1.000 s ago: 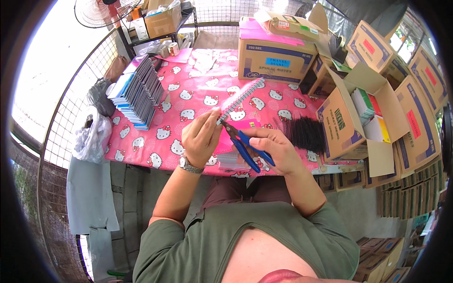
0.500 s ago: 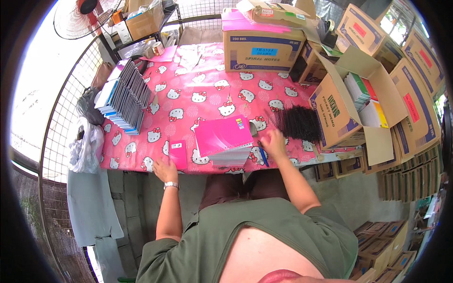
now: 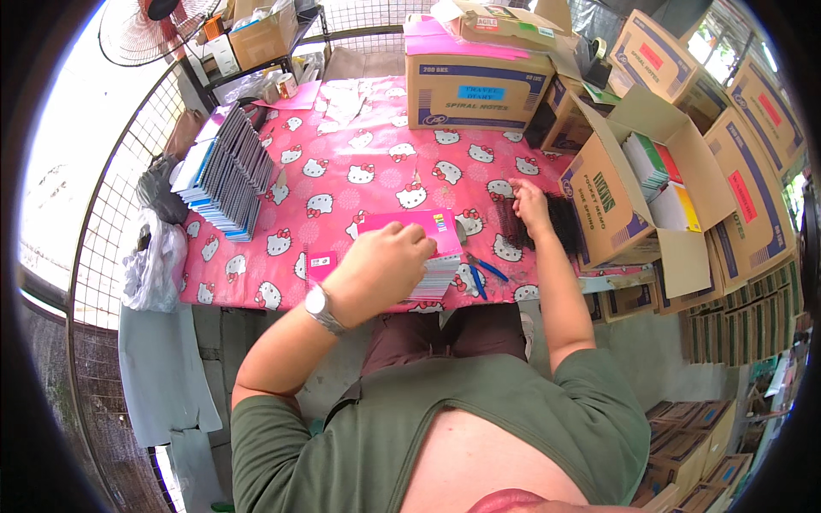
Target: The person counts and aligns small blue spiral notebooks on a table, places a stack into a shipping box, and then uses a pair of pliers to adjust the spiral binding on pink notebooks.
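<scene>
My left hand [image 3: 383, 269] lies over a stack of pink-covered notebooks [image 3: 398, 221] at the near middle of the table. Its fingers are bent together near the top cover; what they grip, if anything, is hidden. A single pink notebook [image 3: 321, 262] lies left of the stack, partly behind my left hand. On the right, my right hand [image 3: 532, 209] is at a pile of black spiral binding coils [image 3: 560, 221], fingers pinched on a coil [image 3: 510, 224] at the pile's left side. Blue-handled pliers [image 3: 481, 275] rest between the stack and the table's front edge.
A tall stack of spiral notebooks [image 3: 224, 175] stands at the left, beside plastic bags [image 3: 154, 265]. An open carton [image 3: 603, 192] with notebooks blocks the right side. Another carton [image 3: 475, 94] stands at the back, and more cartons [image 3: 753, 197] are piled beyond the right edge.
My left hand has moved right, from the single pink notebook to the stack. My right hand has gone from beside the pliers up to the coils. The pliers now lie with handles spread.
</scene>
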`<state>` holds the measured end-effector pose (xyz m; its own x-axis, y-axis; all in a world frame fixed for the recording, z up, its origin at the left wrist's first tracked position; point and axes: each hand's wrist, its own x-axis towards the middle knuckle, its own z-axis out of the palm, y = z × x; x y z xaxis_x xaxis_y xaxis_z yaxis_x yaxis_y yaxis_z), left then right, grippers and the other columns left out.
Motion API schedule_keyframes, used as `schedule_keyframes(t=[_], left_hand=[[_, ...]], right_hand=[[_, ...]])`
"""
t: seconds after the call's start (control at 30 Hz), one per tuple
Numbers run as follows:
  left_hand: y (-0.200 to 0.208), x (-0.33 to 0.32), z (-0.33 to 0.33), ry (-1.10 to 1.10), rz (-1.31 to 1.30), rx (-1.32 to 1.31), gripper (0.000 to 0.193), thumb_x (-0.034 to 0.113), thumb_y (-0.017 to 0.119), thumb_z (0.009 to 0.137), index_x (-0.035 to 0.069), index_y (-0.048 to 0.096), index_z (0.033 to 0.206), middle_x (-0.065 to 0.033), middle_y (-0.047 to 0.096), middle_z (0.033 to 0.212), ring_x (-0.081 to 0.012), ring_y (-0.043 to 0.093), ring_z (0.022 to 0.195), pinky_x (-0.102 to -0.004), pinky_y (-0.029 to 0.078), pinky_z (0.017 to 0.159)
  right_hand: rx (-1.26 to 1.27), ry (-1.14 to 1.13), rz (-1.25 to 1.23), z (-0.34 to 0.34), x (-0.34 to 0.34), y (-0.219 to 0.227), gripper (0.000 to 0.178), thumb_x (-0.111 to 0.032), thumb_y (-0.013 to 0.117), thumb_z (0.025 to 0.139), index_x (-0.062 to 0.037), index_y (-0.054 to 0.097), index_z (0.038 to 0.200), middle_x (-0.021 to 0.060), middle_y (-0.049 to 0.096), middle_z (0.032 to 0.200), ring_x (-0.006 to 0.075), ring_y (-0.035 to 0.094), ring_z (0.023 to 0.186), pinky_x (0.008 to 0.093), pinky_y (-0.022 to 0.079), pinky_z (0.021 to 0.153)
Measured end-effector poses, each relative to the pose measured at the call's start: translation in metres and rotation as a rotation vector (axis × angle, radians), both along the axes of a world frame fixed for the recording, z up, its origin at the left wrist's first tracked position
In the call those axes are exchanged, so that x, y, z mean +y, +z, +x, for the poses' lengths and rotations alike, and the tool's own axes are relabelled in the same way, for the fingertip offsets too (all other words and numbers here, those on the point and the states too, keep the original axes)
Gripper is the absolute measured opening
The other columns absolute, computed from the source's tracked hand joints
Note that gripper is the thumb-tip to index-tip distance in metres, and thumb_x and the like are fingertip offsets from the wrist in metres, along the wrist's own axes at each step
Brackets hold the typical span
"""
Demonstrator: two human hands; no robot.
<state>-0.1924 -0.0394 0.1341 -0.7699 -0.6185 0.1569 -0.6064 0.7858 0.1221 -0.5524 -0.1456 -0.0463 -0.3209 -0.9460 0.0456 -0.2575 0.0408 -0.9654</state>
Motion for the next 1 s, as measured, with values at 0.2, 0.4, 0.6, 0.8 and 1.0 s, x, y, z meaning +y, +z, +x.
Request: schedule_keyframes(t=[0.2, 0.4, 0.6, 0.8, 1.0], left_hand=[[0.016, -0.022, -0.008, -0.015, -0.021, -0.022, 0.023, 0.018, 0.064, 0.085, 0.008, 0.066, 0.106, -0.0090, 0.065, 0.095, -0.0287, 0.066, 0.087, -0.0412, 0.055, 0.076], [0.021, -0.024, 0.000, -0.042, 0.258, 0.180, 0.019, 0.018, 0.064, 0.086, 0.009, 0.066, 0.103, -0.0103, 0.067, 0.092, -0.0280, 0.066, 0.091, -0.0383, 0.054, 0.075], [0.015, -0.027, -0.025, 0.163, -0.218, 0.266, 0.019, 0.010, 0.056, 0.087, 0.006, 0.059, 0.106, -0.0120, 0.064, 0.095, -0.0300, 0.061, 0.094, -0.0437, 0.044, 0.086], [0.002, -0.028, -0.029, 0.112, -0.290, 0.382, 0.017, 0.012, 0.057, 0.087, 0.007, 0.057, 0.104, -0.0091, 0.060, 0.090, -0.0271, 0.057, 0.089, -0.0416, 0.038, 0.086], [0.004, -0.025, -0.026, 0.091, -0.288, 0.387, 0.014, 0.015, 0.058, 0.089, 0.008, 0.059, 0.101, -0.0075, 0.060, 0.088, -0.0257, 0.057, 0.089, -0.0395, 0.038, 0.085]], right_hand=[[0.231, 0.115, -0.317, 0.063, 0.072, 0.112, 0.025, -0.021, 0.063, 0.096, -0.0052, 0.067, 0.115, -0.0005, 0.053, 0.075, 0.0052, 0.048, 0.062, 0.0226, 0.042, 0.055], [-0.049, 0.259, -0.227, 0.086, 0.104, 0.112, 0.035, -0.014, 0.058, 0.097, 0.0006, 0.057, 0.129, 0.0020, 0.060, 0.092, 0.0051, 0.051, 0.066, 0.0213, 0.043, 0.058], [0.028, 0.309, -0.393, 0.145, 0.130, 0.128, 0.054, -0.021, 0.049, 0.102, 0.0000, 0.034, 0.150, 0.0110, 0.060, 0.117, 0.0155, 0.058, 0.100, 0.0280, 0.045, 0.086], [0.054, 0.403, -0.361, 0.134, 0.117, 0.156, 0.041, -0.020, 0.054, 0.101, -0.0040, 0.052, 0.138, 0.0136, 0.065, 0.119, 0.0220, 0.065, 0.096, 0.0327, 0.050, 0.084], [0.411, 0.433, -0.493, 0.121, 0.108, 0.185, 0.024, -0.006, 0.066, 0.090, -0.0110, 0.072, 0.112, 0.0071, 0.061, 0.096, 0.0182, 0.060, 0.076, 0.0297, 0.049, 0.071]])
